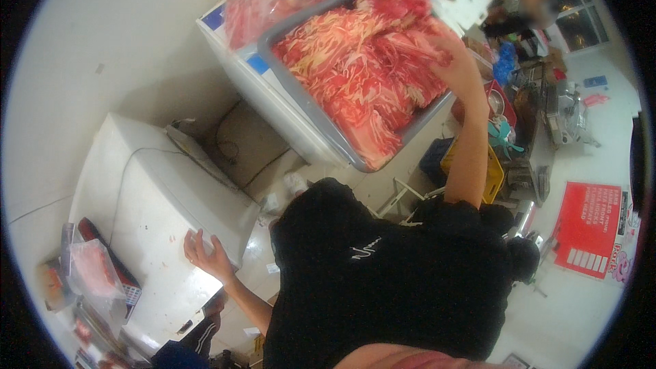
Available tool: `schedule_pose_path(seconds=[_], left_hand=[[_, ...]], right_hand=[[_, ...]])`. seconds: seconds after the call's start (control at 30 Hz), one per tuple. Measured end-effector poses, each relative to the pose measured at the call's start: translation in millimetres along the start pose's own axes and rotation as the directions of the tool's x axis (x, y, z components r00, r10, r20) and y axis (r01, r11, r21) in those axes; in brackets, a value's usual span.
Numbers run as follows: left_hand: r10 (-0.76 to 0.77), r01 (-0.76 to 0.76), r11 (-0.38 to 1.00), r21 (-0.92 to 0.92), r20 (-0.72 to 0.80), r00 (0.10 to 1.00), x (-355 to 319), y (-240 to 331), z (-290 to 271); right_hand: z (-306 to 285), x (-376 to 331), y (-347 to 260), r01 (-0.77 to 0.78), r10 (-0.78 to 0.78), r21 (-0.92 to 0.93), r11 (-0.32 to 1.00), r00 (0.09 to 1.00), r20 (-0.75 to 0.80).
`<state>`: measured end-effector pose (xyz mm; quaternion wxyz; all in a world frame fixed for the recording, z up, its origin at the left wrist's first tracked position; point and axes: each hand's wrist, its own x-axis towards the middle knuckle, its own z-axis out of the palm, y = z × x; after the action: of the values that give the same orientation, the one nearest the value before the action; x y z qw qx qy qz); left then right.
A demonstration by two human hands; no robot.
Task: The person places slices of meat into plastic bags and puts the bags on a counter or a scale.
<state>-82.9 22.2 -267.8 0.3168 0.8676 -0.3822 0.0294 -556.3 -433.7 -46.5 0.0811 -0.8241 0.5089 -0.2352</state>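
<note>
A grey tray (311, 111) sits on a white chest (236, 61), heaped with thinly sliced red meat (369, 61) streaked with pale fat. My right hand (452, 55) reaches across to the tray's right side, its fingers bent into the sliced meat and partly lost against it. My left hand (207, 254) lies on the edge of a second white chest (160, 232), fingers spread, holding nothing. Clear plastic (287, 3) with more red meat lies along the tray's far side.
A packaged pink item (98, 270) and a calculator (133, 294) lie at the left. Yellow (493, 174) and dark blue crates (435, 156) stand beyond my right arm. Another person (523, 14) is at the far right. A red sign (589, 229) hangs on the wall.
</note>
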Motion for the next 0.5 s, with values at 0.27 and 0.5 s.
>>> schedule_pose_path(seconds=[0.27, 0.5], left_hand=[[0.006, -0.006, 1.0, 0.027, 0.001, 1.0, -2.0, -4.0, -1.6], [-0.005, 0.005, 0.999, 0.044, 0.01, 1.0, 0.0, 0.7, -0.1]], right_hand=[[-10.3, 20.6, 18.2, 0.202, -0.209, 0.068, 0.977, 0.97, 0.12], [-2.1, 3.3, -30.7, 0.244, -0.218, -0.291, 0.925, 0.969, 0.121]])
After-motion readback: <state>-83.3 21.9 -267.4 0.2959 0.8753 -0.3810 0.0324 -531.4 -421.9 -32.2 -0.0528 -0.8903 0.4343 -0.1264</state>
